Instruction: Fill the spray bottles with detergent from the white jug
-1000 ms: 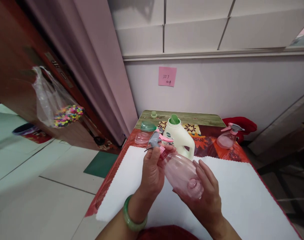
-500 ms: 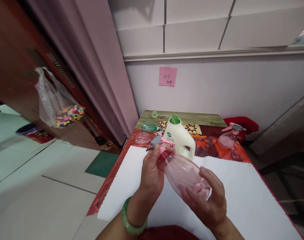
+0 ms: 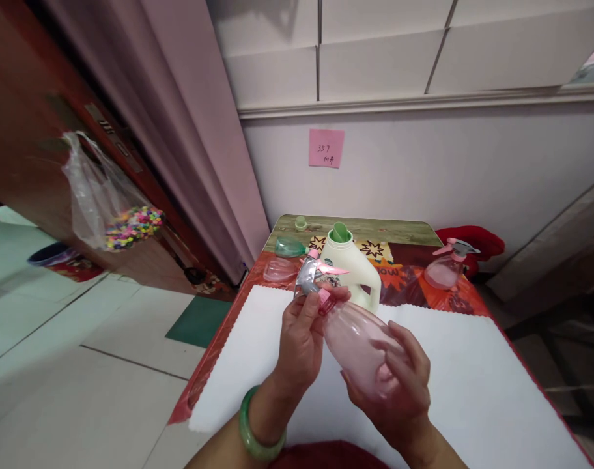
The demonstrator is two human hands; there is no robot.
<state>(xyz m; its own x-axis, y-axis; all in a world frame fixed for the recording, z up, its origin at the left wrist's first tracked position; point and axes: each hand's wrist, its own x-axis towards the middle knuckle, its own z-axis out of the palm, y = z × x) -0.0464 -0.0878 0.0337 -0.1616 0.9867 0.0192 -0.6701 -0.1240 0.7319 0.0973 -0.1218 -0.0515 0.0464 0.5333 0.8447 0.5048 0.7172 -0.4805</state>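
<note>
Head view: both hands (image 3: 301, 342) hold spray bottle (image 3: 352, 339); pink note (image 3: 326, 149) reads "357".

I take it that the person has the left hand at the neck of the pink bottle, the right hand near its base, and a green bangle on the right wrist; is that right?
Not quite: the head view shows the green bangle on the left wrist. The left hand is indeed at the pink bottle's neck, the right hand near its base.
</note>
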